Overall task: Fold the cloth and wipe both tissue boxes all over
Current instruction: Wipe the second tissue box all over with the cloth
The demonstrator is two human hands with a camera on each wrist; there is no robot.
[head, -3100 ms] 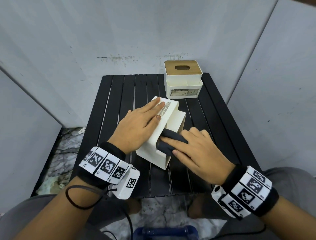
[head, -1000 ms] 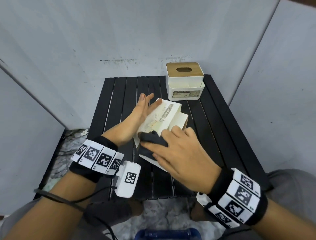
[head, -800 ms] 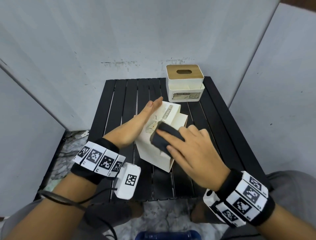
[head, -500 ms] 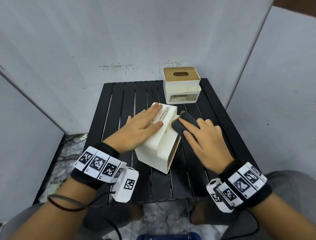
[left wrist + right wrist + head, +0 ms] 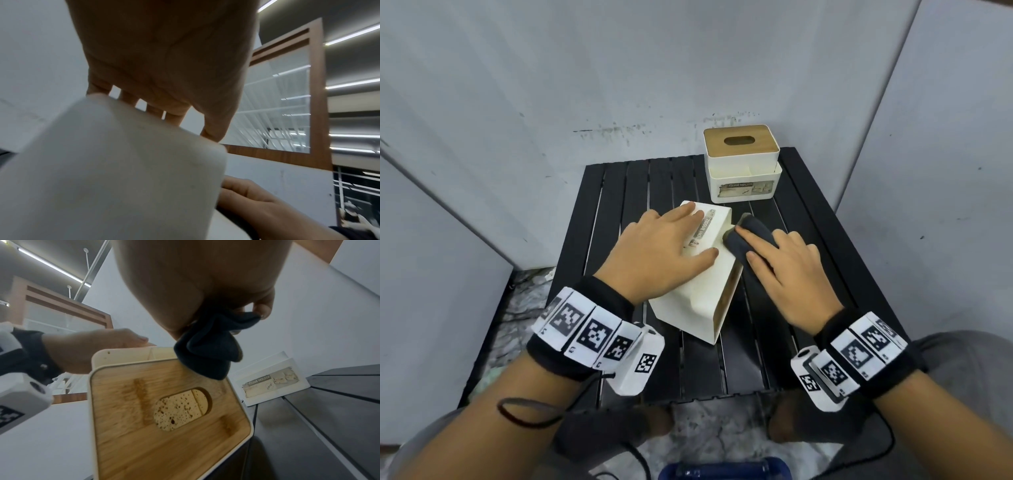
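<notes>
On the black table [image 5: 808, 212] the flat left hand [image 5: 654, 253] steadies the light, hard box [image 5: 702, 291] – right hand [image 5: 787, 274] pinches the soft cloth [image 5: 748, 236].

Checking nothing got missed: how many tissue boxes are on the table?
2. One tissue box lies on its side mid-table under the left hand; the other tissue box stands upright at the far right.

tipped box [image 5: 698, 284] mid-table [image 5: 808, 219]; upright box [image 5: 743, 173] behind

Wooden lid [image 5: 127, 426], soft cloth [image 5: 207, 352]
</notes>
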